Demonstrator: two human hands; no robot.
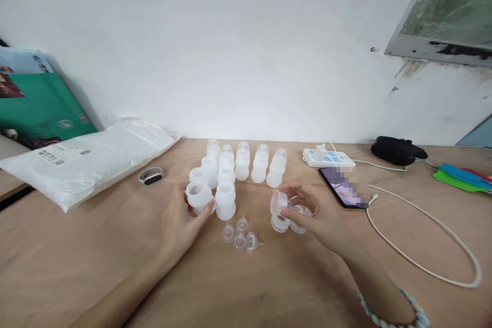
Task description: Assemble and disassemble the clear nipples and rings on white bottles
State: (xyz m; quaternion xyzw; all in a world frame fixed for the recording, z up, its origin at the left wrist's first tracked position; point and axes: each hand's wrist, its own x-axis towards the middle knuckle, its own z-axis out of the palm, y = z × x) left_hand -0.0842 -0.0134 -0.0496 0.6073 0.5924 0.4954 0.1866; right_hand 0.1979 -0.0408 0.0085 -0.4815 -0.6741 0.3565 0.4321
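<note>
White bottle [200, 197] and clear ring [282, 201] in left and right hands [183, 223] [313, 211]

Clear collars [298, 227] partly hidden behind the right-hand fingers [302, 186], bracelet [417, 308] cut off below, phone screen [340, 183] partly pixelated.

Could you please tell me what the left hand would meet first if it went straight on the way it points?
The left hand, with its held bottle, would probably first meet the standing bottle just to the right; how much gap lies between is unclear from this view.
</note>
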